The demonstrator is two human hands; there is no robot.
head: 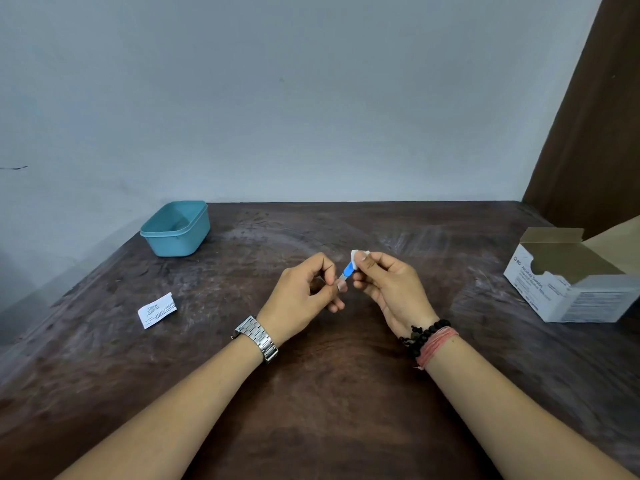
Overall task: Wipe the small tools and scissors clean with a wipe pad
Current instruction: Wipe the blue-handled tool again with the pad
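Above the middle of the dark wooden table (311, 393), my left hand (304, 289) pinches the metal end of a small tool with a blue handle (347, 270). My right hand (384, 282) pinches a white wipe pad (358, 255) folded round the tool's far end. The two hands nearly touch. Most of the tool is hidden by fingers and pad. No scissors show on the table.
A teal plastic tub (176, 228) stands at the back left; its contents are hard to make out. A torn white wipe wrapper (156, 310) lies left of my hands. An open white box of alcohol swabs (571, 278) sits at the right edge.
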